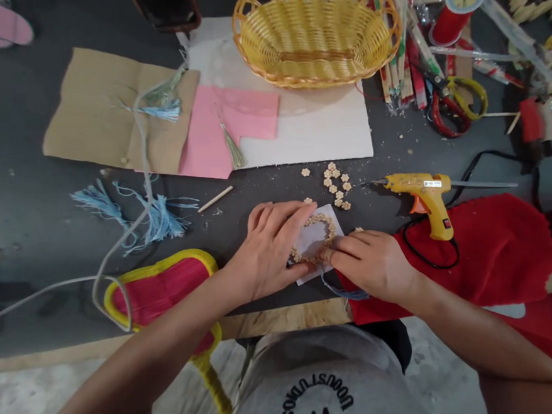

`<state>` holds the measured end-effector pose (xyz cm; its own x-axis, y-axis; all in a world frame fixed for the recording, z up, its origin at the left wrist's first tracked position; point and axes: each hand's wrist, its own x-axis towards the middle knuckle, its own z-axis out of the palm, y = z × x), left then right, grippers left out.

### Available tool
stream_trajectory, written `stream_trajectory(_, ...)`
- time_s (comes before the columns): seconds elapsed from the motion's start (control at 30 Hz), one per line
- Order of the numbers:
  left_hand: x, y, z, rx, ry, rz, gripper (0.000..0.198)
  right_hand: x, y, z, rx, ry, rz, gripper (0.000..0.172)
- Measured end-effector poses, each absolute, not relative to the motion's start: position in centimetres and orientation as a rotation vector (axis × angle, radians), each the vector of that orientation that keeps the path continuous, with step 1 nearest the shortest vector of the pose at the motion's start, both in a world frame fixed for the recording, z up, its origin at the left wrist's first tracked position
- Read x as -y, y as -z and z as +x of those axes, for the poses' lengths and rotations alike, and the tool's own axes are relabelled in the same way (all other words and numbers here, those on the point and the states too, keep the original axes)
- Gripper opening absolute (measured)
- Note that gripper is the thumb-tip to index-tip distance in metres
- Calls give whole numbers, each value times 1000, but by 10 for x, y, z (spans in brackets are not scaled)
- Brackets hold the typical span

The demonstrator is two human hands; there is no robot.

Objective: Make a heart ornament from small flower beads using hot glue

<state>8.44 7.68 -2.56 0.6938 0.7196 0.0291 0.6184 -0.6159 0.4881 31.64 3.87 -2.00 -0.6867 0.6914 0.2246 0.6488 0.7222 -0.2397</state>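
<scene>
A ring of small pale wooden flowers (329,226) lies on a white paper square (335,219) near the table's front edge. My left hand (273,244) curves round the ring's left side, thumb and index finger against it at bottom and top. At the lower right of the ring, the fingertips of my right hand (371,261) are pinched together; what is between them is hidden. A blue tassel (345,292) trails from the paper below my right hand. Several loose wooden flowers (338,187) lie just beyond the paper.
A yellow glue gun (423,189) lies at right, partly over red cloth (494,254). Scissors (453,106) and a wicker basket (316,36) are farther back. Blue tassels (162,218), brown paper (98,106), a white cable (143,147) and a yellow-edged pink item (166,287) lie left.
</scene>
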Motion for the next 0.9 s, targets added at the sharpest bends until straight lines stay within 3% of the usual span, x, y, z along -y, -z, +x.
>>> stream_trajectory(0.63,-79,25,86,-1001,-324,2436,77,-36,20,312,2622,-209,-1097,24)
stream_trajectory(0.9,-78,27,84,-1011,-302,2423,77,-35,23,315,2628,-280,-1120,13)
